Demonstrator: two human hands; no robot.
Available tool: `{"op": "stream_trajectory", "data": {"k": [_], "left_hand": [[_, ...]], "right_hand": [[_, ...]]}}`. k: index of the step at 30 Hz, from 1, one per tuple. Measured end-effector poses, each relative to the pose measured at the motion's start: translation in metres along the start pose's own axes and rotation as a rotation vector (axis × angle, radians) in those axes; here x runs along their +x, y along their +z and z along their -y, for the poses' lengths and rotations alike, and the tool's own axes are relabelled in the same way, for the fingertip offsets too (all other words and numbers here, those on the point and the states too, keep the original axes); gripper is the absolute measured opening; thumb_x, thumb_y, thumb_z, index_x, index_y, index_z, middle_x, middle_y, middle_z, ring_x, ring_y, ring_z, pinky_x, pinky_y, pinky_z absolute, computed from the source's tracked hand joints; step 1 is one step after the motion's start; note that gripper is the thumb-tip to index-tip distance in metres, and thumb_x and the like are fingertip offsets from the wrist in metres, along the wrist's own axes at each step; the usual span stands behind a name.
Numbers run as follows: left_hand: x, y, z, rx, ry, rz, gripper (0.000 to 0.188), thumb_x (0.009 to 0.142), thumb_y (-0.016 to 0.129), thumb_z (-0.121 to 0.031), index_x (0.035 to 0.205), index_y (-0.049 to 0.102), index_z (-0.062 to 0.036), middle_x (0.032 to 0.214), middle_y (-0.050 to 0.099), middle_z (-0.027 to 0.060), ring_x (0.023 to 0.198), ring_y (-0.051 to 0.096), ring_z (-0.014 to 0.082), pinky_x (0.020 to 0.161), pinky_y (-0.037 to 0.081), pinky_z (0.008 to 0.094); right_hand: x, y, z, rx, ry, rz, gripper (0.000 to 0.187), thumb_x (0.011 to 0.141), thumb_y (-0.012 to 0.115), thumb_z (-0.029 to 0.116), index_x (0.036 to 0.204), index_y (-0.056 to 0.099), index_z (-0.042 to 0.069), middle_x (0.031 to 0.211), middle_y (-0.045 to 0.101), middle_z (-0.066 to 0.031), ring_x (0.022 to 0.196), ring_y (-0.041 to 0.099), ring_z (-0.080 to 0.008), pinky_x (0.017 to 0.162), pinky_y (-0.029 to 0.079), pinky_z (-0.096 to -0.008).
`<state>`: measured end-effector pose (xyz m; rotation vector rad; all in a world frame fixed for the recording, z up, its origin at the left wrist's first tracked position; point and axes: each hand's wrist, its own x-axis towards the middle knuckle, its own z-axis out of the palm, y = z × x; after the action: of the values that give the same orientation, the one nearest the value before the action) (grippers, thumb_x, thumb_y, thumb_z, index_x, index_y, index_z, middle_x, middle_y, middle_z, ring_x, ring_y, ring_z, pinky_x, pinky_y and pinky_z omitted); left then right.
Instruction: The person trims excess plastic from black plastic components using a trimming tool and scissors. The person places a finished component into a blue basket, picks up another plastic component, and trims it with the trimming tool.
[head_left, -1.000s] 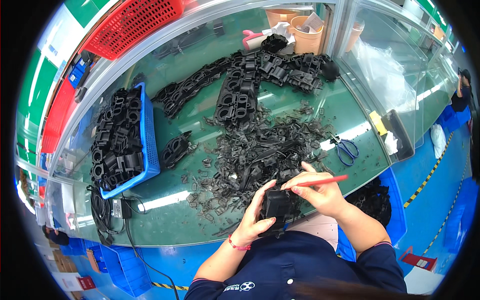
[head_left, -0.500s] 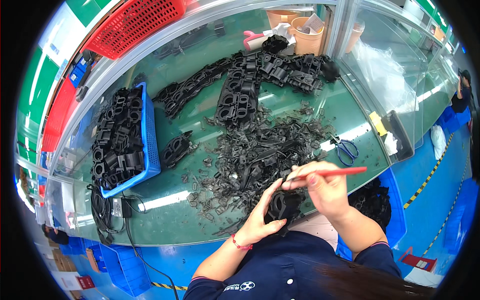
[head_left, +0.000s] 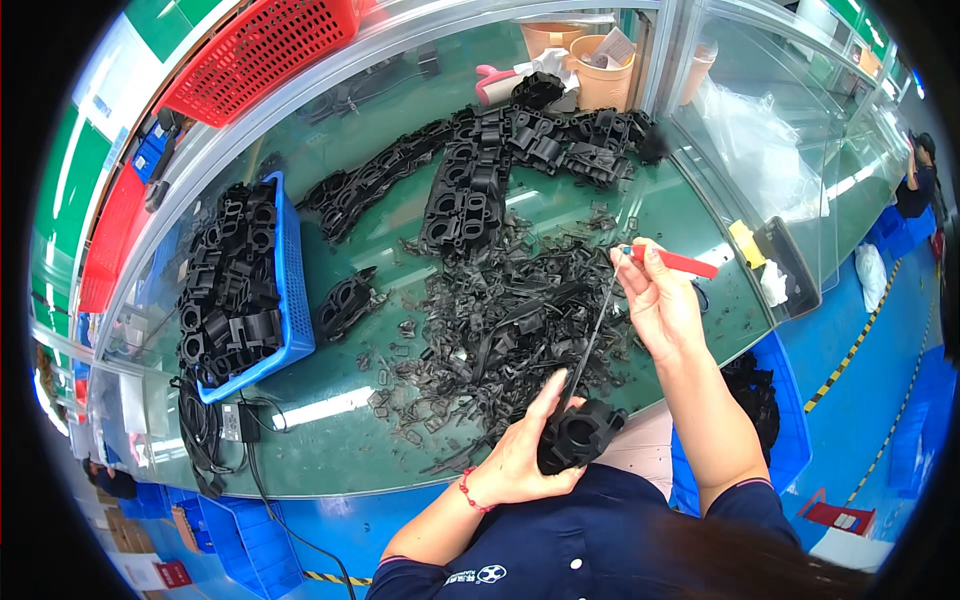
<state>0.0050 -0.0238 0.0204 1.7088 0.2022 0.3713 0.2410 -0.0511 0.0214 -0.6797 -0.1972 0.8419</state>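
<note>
My left hand (head_left: 520,455) is closed round a black moulded plastic part (head_left: 590,432) with round openings, close to my body at the bench's front edge. Up and to the right, my right hand (head_left: 660,310) grips a slim red-handled tool (head_left: 688,264); its working tip is hard to make out. A long thin dark strip (head_left: 598,335) runs from the fingertips of my right hand down to the part. Beneath it spreads a heap of black and clear plastic scraps (head_left: 490,310) on the green bench top.
At left, a blue basket (head_left: 297,290) holds several black parts. More parts (head_left: 465,190) are lined up behind the scraps, and a single part (head_left: 345,305) lies beside the basket. Scissors (head_left: 701,298) are mostly hidden behind my right wrist. Tan buckets (head_left: 605,85) stand at the back.
My right hand has moved up and away from the part with the red-handled tool, and a long strip now stretches between them. In my left hand the part has turned.
</note>
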Motion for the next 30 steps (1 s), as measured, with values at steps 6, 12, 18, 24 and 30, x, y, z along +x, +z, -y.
{"op": "stream_trajectory", "data": {"k": [6, 12, 18, 24, 30], "left_hand": [[0.008, 0.003, -0.013, 0.011, 0.329, 0.184, 0.065, 0.067, 0.068, -0.002, 0.126, 0.042, -0.0120, 0.134, 0.029, 0.0220, 0.117, 0.045, 0.0360, 0.095, 0.039, 0.0430], [0.003, -0.006, 0.005, -0.106, 0.285, -0.129, 0.060, 0.067, 0.071, 0.004, 0.117, 0.042, -0.0137, 0.142, 0.010, 0.0242, 0.125, 0.033, 0.0464, 0.094, 0.042, 0.0492], [0.003, -0.010, -0.003, 0.057, 0.577, -0.308, 0.055, 0.072, 0.074, -0.013, 0.114, 0.038, -0.0164, 0.124, 0.048, 0.0250, 0.131, 0.025, 0.0415, 0.107, 0.005, 0.0567], [-0.020, -0.006, -0.031, -0.289, 0.703, -0.509, 0.059, 0.065, 0.080, -0.013, 0.102, 0.034, -0.0159, 0.104, 0.060, 0.0186, 0.108, 0.046, 0.0376, 0.097, 0.031, 0.0546], [-0.032, -0.022, -0.033, -0.463, 0.621, -0.864, 0.049, 0.075, 0.072, -0.022, 0.110, 0.040, -0.0119, 0.107, 0.055, 0.0150, 0.088, 0.057, 0.0287, 0.079, 0.050, 0.0415]], "right_hand": [[0.012, -0.013, -0.030, -0.071, 0.119, 0.008, 0.019, 0.090, 0.053, 0.013, 0.100, 0.055, -0.003, 0.095, 0.060, -0.0099, 0.095, 0.062, -0.0285, 0.090, 0.048, -0.0351], [0.025, 0.003, -0.001, -0.064, -0.155, -0.041, 0.023, 0.090, 0.053, 0.014, 0.100, 0.055, -0.006, 0.095, 0.059, -0.0128, 0.093, 0.062, -0.0291, 0.091, 0.047, -0.0345], [0.021, 0.004, -0.020, -0.137, -0.065, 0.037, 0.020, 0.090, 0.053, 0.012, 0.100, 0.057, -0.005, 0.095, 0.059, -0.0111, 0.092, 0.062, -0.0303, 0.090, 0.047, -0.0359], [0.034, -0.002, -0.015, -0.142, -0.026, -0.058, 0.023, 0.089, 0.055, 0.016, 0.100, 0.056, -0.004, 0.097, 0.060, -0.0094, 0.098, 0.060, -0.0293, 0.093, 0.045, -0.0338], [0.040, -0.003, 0.000, -0.161, -0.161, -0.065, 0.023, 0.091, 0.051, 0.014, 0.099, 0.055, -0.008, 0.097, 0.059, -0.0136, 0.096, 0.061, -0.0295, 0.091, 0.046, -0.0350]]}}
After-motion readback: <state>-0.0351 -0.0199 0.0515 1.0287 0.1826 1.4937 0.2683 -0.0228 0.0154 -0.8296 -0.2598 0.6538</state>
